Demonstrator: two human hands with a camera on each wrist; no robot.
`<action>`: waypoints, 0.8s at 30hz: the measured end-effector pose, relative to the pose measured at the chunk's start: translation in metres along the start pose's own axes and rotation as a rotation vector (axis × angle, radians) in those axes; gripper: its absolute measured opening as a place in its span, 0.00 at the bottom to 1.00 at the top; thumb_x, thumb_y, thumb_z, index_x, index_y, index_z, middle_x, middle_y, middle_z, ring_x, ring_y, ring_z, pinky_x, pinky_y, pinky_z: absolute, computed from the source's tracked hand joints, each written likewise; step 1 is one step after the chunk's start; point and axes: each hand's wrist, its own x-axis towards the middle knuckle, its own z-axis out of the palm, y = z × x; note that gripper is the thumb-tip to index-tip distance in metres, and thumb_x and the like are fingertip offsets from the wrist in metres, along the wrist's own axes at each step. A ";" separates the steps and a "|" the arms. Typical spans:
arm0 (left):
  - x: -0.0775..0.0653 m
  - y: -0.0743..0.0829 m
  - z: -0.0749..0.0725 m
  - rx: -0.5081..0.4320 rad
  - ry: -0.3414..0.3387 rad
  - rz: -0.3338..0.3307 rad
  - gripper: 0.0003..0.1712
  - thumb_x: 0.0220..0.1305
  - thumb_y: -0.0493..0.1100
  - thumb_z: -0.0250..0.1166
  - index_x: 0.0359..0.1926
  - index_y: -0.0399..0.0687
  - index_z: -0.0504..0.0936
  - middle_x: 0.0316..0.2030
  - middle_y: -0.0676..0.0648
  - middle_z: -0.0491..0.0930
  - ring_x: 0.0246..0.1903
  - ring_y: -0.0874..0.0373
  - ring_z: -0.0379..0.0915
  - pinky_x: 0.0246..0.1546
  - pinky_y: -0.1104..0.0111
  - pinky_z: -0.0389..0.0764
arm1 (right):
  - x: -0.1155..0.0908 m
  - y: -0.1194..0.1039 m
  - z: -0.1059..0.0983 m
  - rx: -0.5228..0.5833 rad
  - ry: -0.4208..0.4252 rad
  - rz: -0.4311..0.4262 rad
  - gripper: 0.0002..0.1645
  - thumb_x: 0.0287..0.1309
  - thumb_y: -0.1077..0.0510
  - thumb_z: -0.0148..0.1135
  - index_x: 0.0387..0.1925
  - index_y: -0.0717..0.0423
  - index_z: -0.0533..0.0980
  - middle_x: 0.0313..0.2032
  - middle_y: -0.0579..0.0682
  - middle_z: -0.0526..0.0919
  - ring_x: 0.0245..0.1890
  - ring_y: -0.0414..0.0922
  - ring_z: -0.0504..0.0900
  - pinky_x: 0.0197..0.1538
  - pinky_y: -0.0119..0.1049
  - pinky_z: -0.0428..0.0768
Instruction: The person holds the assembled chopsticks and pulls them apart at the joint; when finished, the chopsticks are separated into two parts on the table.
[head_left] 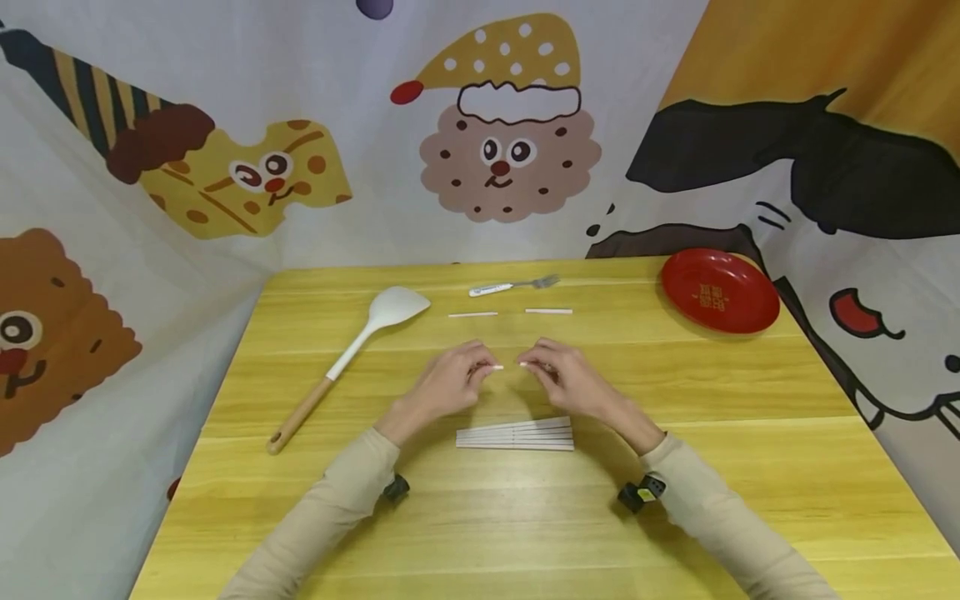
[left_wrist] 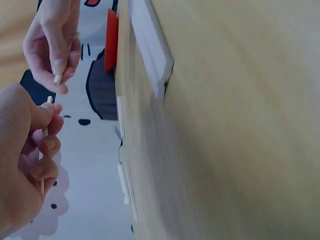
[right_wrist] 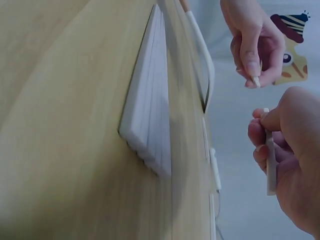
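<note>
My left hand (head_left: 450, 379) pinches a short, thin white stick (left_wrist: 42, 186) between thumb and fingertips, with the other end lying across the palm. Opposite it, my right hand (head_left: 573, 379) grips a similar short white stick (right_wrist: 271, 170). The tips of both sticks point toward each other across a small gap, above the table. Just below the hands in the head view, several long white sticks (head_left: 514, 435) lie side by side on the wood. Beyond the hands are two short white pieces, a left one (head_left: 473, 314) and a right one (head_left: 548, 311), apart from each other.
A white spatula (head_left: 352, 354) with a wooden handle lies at the left of the table (head_left: 517, 533). At the back lies a fork (head_left: 517, 286) with a white handle. A red plate (head_left: 686, 312) sits at the back right corner, near the printed cloth (head_left: 360, 75).
</note>
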 end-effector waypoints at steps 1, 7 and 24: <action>0.002 -0.002 -0.002 0.000 0.004 -0.005 0.07 0.72 0.35 0.61 0.42 0.39 0.85 0.34 0.50 0.81 0.26 0.64 0.69 0.26 0.76 0.74 | 0.001 0.002 -0.002 -0.013 -0.005 0.011 0.13 0.63 0.74 0.58 0.47 0.67 0.83 0.35 0.59 0.83 0.26 0.36 0.71 0.26 0.26 0.76; 0.014 -0.018 -0.010 -0.008 0.021 -0.033 0.10 0.72 0.33 0.58 0.45 0.36 0.85 0.39 0.47 0.78 0.31 0.60 0.71 0.31 0.72 0.77 | 0.006 0.019 -0.016 -0.103 -0.031 0.066 0.18 0.63 0.74 0.55 0.50 0.65 0.83 0.40 0.54 0.79 0.27 0.38 0.69 0.27 0.28 0.72; 0.055 -0.051 -0.030 0.046 -0.025 -0.138 0.09 0.69 0.33 0.62 0.47 0.35 0.85 0.41 0.45 0.81 0.40 0.53 0.79 0.43 0.64 0.83 | 0.040 0.062 -0.040 -0.253 0.055 0.083 0.05 0.61 0.70 0.66 0.39 0.63 0.84 0.37 0.57 0.85 0.38 0.52 0.84 0.41 0.46 0.84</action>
